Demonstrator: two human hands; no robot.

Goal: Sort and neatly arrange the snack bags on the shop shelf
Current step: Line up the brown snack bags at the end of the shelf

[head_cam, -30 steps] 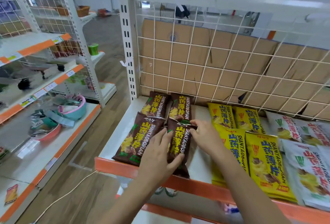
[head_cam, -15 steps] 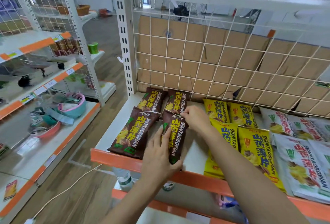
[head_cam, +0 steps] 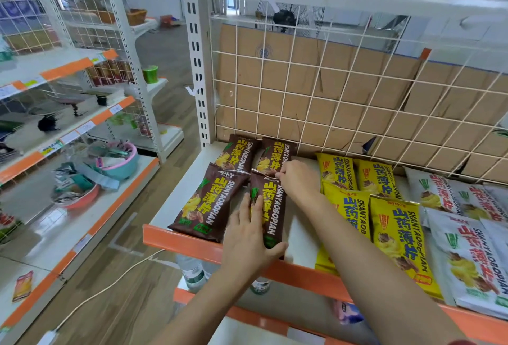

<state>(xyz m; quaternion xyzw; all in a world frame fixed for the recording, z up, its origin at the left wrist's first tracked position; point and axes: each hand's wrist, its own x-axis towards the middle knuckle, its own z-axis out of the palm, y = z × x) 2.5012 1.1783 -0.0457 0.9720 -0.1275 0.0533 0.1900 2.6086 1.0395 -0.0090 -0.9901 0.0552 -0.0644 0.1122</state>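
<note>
Several brown snack bags lie at the left end of the white shelf [head_cam: 299,234] with its orange front lip. The front right brown bag [head_cam: 270,207] is held at both ends: my left hand [head_cam: 248,237] grips its near end at the lip, and my right hand [head_cam: 298,179] pinches its far top edge. Beside it lies the front left brown bag [head_cam: 210,204]. Two more brown bags [head_cam: 239,153] lie behind, against the wire grid. Yellow bags [head_cam: 395,232] fill the shelf's middle and white bags [head_cam: 472,256] its right end.
A white wire grid [head_cam: 357,102] backed by cardboard closes the shelf's rear. A white upright post [head_cam: 198,64] stands at the left corner. Water bottles [head_cam: 192,270] sit on the lower shelf. Another shelving unit [head_cam: 68,135] with bowls stands left across the wooden aisle, where a cable runs.
Both hands have slid the front right brown bag slightly back and straightened it beside the left one. The camera has also shifted, raising the view a little.
</note>
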